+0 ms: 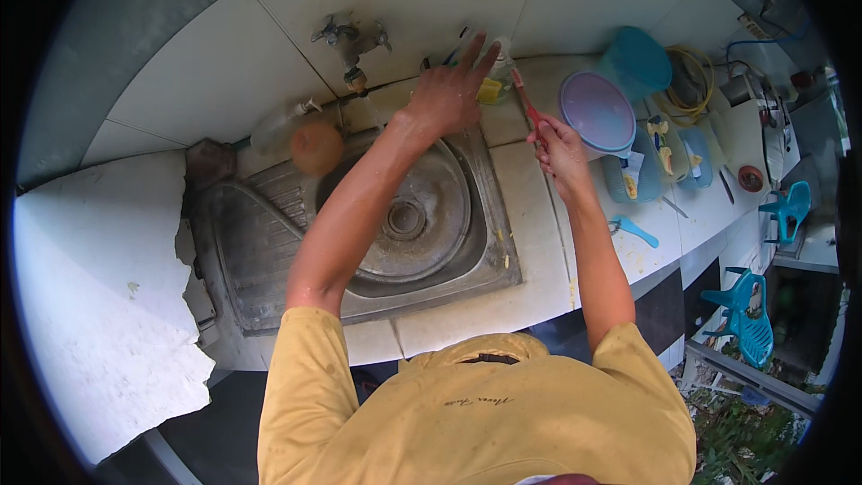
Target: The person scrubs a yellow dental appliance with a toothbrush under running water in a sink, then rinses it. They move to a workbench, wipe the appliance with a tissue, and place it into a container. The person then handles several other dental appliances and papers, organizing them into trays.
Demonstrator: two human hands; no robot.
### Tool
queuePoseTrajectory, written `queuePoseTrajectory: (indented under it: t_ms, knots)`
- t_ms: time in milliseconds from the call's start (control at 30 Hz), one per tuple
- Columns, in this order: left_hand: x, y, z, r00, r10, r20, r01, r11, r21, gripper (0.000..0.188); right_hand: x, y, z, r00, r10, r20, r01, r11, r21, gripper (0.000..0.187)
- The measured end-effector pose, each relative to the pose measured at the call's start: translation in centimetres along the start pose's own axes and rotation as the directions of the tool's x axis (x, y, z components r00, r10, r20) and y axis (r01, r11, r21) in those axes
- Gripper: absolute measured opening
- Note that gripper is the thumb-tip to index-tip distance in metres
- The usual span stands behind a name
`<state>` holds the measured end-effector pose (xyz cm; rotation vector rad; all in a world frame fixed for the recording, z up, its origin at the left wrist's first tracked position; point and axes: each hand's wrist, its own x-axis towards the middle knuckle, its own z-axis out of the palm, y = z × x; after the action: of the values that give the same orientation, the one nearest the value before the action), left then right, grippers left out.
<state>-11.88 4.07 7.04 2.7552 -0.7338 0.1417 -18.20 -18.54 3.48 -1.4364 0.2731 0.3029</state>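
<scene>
My right hand (564,154) is closed around the lower end of a slim red utensil (528,101), which points up toward the wall; its exact kind is unclear. Left of it, my left hand (449,94) reaches over the sink's far edge with fingers stretched out and apart. By those fingertips stand a clear bottle (504,52) and something yellow, perhaps a sponge (490,91), partly covered by the hand. My left forearm crosses the steel sink (507,256) and hides part of its round basin. The tap (350,49) is on the wall behind.
Left of the basin lie an orange round object (316,147) and a grey hose (265,204). To the right are a lidded tub (597,112), a teal container (636,63), blue baskets (631,181) with yellowish pieces, and a light-blue-handled tool (636,232). A broken-edged white slab (103,287) fills the far left.
</scene>
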Motion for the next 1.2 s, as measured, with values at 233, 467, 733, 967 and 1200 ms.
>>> queuePoseTrajectory:
  t_ms: [233, 467, 733, 967, 1200]
  knots:
    - [4.3, -2.1, 2.0, 0.991, 0.133, 0.014, -0.134, 0.986, 0.100, 0.081, 0.7, -0.7, 1.1, 1.000, 0.023, -0.019, -0.023, 1.000, 0.002, 0.031]
    - [4.3, -1.2, 2.2, 0.990, 0.098, 0.097, -0.108, 0.989, 0.103, 0.078, 1.0, 0.1, 0.6, 0.999, 0.019, -0.029, -0.019, 1.000, -0.004, 0.032]
    - [2.5, -1.7, 2.4, 0.984, -0.075, -0.161, 0.056, 0.991, -0.123, 0.068, -0.5, -0.7, 0.8, 0.998, 0.004, -0.058, -0.006, 0.999, -0.031, 0.035]
    - [-7.5, 0.5, 2.1, 0.674, -0.705, -0.223, -0.054, 0.254, -0.966, 0.033, -8.6, -2.6, 4.3, 0.978, -0.175, 0.112, 0.200, 0.938, -0.283, 0.034]
    - [-13.8, 3.1, -1.2, 0.471, -0.676, -0.567, -0.239, 0.520, -0.820, 0.028, -14.9, -3.9, 9.6, 0.711, -0.575, 0.405, 0.686, 0.442, -0.578, 0.053]
